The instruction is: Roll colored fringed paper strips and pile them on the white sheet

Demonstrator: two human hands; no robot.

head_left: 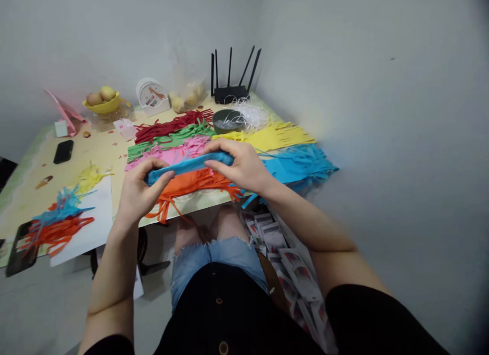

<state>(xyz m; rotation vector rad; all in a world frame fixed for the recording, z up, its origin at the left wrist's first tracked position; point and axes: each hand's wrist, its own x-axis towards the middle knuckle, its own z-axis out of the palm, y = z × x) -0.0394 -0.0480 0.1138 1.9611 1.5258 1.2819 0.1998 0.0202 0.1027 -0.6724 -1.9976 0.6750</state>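
Observation:
A rolled strip of blue paper (189,165) is stretched between my two hands, above the pink and orange fringed paper. My left hand (142,189) pinches its left end between thumb and fingers. The right end is gripped by my right hand (239,164), thumb below and fingers on top. Beneath lie orange fringed paper (191,183) and pink fringed paper (171,154). Green fringe (171,139) and dark red fringe (171,127) lie farther back. On the right are yellow fringed paper (277,137) and blue fringed paper (298,164).
A dark bowl (228,121) with white strings stands before a black router (231,94). Behind are a white clock (152,95) and a yellow fruit bowl (102,107). Phones and small tassels (63,210) lie left. Printed packets (298,268) sit below the table's right edge.

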